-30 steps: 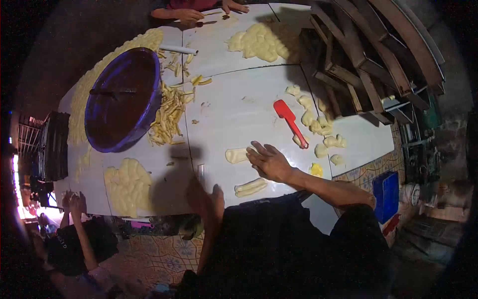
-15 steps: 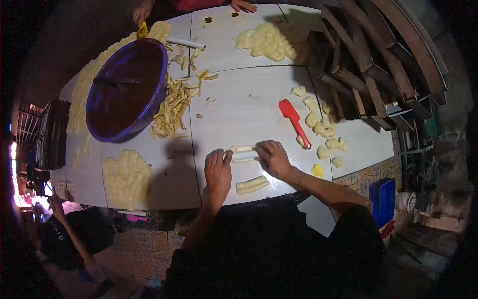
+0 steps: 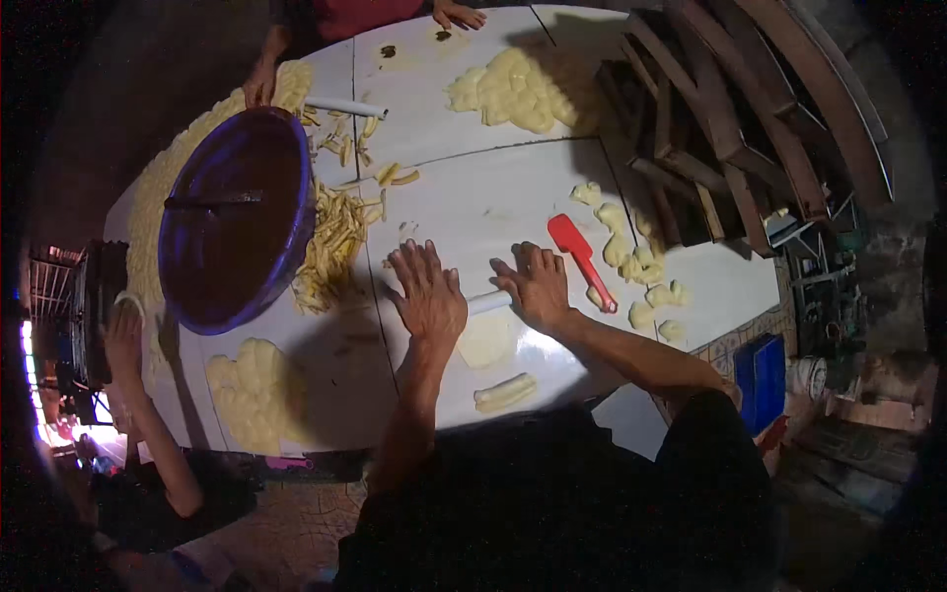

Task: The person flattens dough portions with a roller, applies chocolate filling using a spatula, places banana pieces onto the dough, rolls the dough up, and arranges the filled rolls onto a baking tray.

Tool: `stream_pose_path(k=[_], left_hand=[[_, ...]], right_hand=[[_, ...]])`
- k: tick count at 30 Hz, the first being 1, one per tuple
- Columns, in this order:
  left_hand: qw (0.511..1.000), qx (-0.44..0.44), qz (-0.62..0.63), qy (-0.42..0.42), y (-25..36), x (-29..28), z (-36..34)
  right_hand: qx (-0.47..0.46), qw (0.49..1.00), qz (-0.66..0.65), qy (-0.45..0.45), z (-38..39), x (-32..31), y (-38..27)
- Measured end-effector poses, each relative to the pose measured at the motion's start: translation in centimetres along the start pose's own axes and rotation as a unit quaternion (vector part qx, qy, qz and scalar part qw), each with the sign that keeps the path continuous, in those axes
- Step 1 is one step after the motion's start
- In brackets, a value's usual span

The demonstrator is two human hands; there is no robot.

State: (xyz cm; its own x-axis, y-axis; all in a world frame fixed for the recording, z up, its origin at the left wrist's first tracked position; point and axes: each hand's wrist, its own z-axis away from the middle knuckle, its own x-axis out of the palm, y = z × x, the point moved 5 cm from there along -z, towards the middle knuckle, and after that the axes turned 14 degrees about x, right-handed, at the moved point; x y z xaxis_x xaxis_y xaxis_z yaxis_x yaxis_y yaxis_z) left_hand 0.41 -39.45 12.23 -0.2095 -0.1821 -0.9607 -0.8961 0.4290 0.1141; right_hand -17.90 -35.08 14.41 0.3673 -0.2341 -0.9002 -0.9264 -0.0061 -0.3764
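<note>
My left hand [image 3: 431, 296] lies palm down with its fingers stretched forward, at the left end of a white rolling pin [image 3: 488, 302]. At the pin's other end, my right hand [image 3: 541, 284] is also flat, fingers extended. Under the palms the pin's ends are hidden. A thin flattened sheet of pale dough [image 3: 486, 342] lies on the table just nearer than the pin. Closer to the table edge sits a rolled, elongated piece of dough [image 3: 505, 393]. To the right of my right hand is a red spatula [image 3: 582, 259].
Small dough lumps [image 3: 619, 237] line the right side, beside stacked wooden trays [image 3: 725, 138]. On the left stands a purple basin [image 3: 308, 222] of brown filling, with banana strips [image 3: 335, 232] beside it. Dough mounds [image 3: 258, 390] lie about. Co-workers' hands [image 3: 123, 335] reach in at left and the far edge.
Both hands have pushed forward over the rolling pin, fingers straightening. The dough beneath is now a wider, flatter sheet. At left, a co-worker's arm has reached to the table.
</note>
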Motion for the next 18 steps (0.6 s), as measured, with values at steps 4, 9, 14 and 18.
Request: stream_pose_path(k=[4,9,14,18], left_hand=[[1.0,-0.011,0.0,0.01,-0.9,1.5,-6.8],[0.973,0.144,0.179,0.025,0.9,-3.1,-5.0],[0.953,0.232,0.187,-0.051,2.7,-1.6,-0.9],[0.986,0.0,0.118,0.114,-2.6,-6.5,6.1]], right_hand=[[0.08,0.994,0.051,0.054,-3.0,-0.2,3.1],[0.166,0.984,0.029,0.06,-3.7,-4.4,10.3],[0.227,0.961,-0.031,-0.152,-2.6,-4.1,13.0],[0.16,0.953,-0.202,-0.161,-3.5,-2.1,10.6]])
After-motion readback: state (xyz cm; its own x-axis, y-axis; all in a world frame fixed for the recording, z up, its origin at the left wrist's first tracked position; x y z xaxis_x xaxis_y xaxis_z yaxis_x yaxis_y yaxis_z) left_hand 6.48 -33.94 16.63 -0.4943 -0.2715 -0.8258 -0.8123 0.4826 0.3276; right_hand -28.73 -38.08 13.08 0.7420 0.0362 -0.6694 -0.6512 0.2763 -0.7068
